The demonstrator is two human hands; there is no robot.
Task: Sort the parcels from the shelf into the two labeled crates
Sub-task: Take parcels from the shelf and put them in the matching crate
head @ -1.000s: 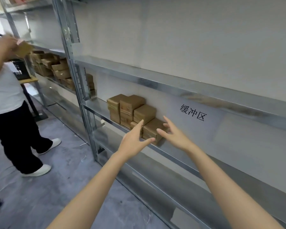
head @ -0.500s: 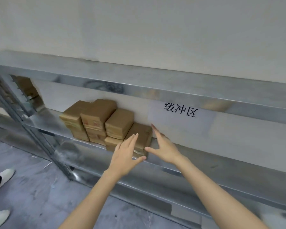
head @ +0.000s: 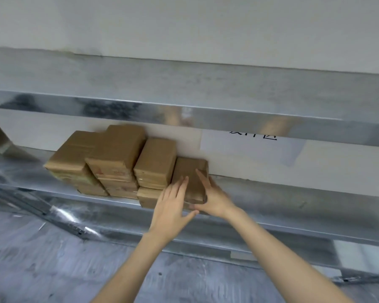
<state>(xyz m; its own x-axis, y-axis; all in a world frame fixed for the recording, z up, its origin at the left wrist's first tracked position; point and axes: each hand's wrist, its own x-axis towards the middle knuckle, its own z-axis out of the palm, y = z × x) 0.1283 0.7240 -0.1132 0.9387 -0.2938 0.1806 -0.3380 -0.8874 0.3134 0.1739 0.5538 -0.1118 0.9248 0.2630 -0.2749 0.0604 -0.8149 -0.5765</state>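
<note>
On the steel shelf (head: pixel 271 193), left hand (head: pixel 173 208) and right hand (head: pixel 214 200), fingers straight, touch the rightmost parcel (head: pixel 189 171).

I count four stacks of brown parcels (head: pixel 116 149) on the shelf (head: pixel 271 193), one paper sign (head: pixel 249 152), and two hands: left hand (head: pixel 171 206), right hand (head: pixel 214 200).

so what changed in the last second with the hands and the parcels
Both hands moved forward onto the rightmost parcel. The left hand now lays straight fingers on its top, and the right hand lies against its right side, thumb along the front. Earlier both hovered short of it. The view swung right, so the other person is out of sight. The other stacks sit unchanged on the shelf, and nothing is lifted.
</note>
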